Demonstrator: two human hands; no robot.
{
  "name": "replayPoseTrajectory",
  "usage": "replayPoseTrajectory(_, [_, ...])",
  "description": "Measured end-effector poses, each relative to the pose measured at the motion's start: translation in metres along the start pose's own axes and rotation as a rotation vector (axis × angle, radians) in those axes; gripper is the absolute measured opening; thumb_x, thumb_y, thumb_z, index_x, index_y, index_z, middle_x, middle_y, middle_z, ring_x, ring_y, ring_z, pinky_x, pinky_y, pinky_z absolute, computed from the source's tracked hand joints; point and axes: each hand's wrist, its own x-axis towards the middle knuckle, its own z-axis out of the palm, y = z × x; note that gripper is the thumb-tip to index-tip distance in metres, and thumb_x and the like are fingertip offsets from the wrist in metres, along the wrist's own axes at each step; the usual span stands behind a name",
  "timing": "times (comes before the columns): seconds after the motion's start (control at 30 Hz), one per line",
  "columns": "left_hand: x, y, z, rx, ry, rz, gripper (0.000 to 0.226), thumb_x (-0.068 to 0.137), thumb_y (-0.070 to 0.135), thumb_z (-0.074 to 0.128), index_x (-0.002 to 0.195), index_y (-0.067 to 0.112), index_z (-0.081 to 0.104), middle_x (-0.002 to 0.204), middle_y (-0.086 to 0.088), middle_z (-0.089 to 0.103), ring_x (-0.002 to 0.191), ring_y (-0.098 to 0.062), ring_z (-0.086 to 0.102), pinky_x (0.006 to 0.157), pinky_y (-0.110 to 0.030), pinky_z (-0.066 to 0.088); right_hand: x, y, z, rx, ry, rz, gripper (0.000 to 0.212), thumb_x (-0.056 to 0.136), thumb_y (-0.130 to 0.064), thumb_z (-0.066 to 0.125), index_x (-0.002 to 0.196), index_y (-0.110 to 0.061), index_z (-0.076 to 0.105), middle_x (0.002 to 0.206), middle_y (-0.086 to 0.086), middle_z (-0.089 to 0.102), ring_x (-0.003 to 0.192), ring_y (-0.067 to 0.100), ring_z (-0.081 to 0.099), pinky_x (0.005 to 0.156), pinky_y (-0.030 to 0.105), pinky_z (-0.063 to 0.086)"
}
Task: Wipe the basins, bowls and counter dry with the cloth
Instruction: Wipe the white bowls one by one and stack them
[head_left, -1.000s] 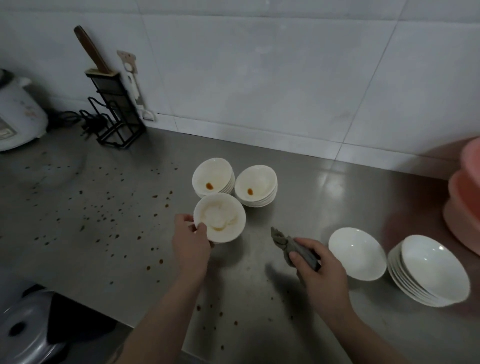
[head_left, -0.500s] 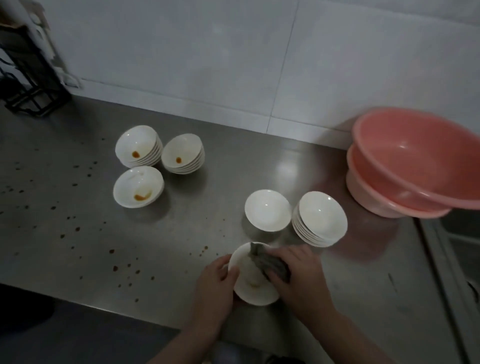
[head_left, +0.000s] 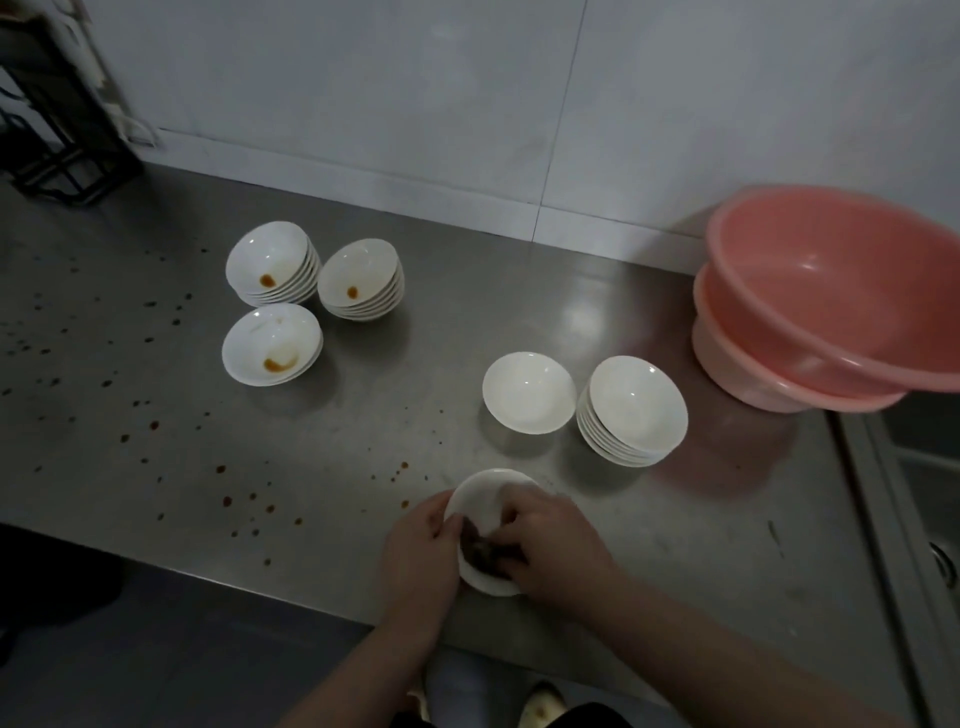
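now wiping the bowl at the front edge of the desk

right now your left hand (head_left: 421, 540) grips the rim of the white bowl (head_left: 485, 499) at the front edge of the desk (head_left: 519, 291), its fingers curled over the near-left lip. your right hand (head_left: 550, 540) presses the dark cloth (head_left: 480, 551) into the hollow, its fingers clamped on the bunched fabric. the bowl seems tipped toward you, though i cannot tell whether its foot rests on the desk or is lifted.

to do this step well, i'd keep the left hand steady on the rim and let the right hand do the turning, sweeping the cloth round the inner wall and down to the bottom, where liquid tends to gather. since the bowl sits so close to the front edge, hold it firmly; a slip could send it off. finish with the rim and the outside before you let go.

toward the back left of the desk, two stacks of bowls (head_left: 272, 262) and a single stained bowl (head_left: 271, 343) each show a brown smear, so they likely wait their turn. right of centre, a lone clean bowl (head_left: 529, 392) stands just beside a clean stack (head_left: 636, 410), probably the place for this one. two pink basins (head_left: 831, 291) sit nested at the right edge. brown drops (head_left: 249, 499) speckle the left and front of the desk, so that surface looks like the last and largest job.
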Motion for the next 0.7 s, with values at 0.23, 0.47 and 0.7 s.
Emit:
replayPoseTrajectory(0.23, [-0.003,0.001,0.001,0.027,-0.025,0.021,0.025,0.093,0.014,0.055,0.107,0.028,0.071,0.084,0.016,0.066,0.079,0.004,0.060,0.068,-0.014,0.047,0.023,0.003,-0.005,-0.296,0.235,0.044,0.027,0.051,-0.020,0.082,0.075,-0.020,0.070,0.072,-0.002,0.060,0.061,0.021,0.058,0.045,0.024,0.038])
replayPoseTrajectory(0.47, [0.009,0.000,0.000,0.050,0.003,-0.016,0.028,0.090,0.011,0.056,0.111,0.022,0.071,0.098,0.001,0.073,0.086,-0.015,0.064,0.078,-0.031,0.052,0.014,0.001,-0.004,-0.078,-0.025,0.007,0.032,0.084,-0.023,0.060,0.114,-0.025,0.070,0.117,0.000,0.057,0.107,0.025,0.054,0.074,0.027,0.034])
replayPoseTrajectory(0.7, [0.011,0.003,-0.001,-0.179,-0.051,-0.115,0.029,0.090,0.007,0.056,0.099,0.032,0.070,0.086,0.005,0.071,0.078,-0.023,0.068,0.055,-0.043,0.059,-0.009,0.013,-0.018,0.430,0.358,0.330,0.021,0.082,-0.018,0.071,0.101,-0.027,0.071,0.097,-0.010,0.058,0.090,0.008,0.056,0.077,0.022,0.043])
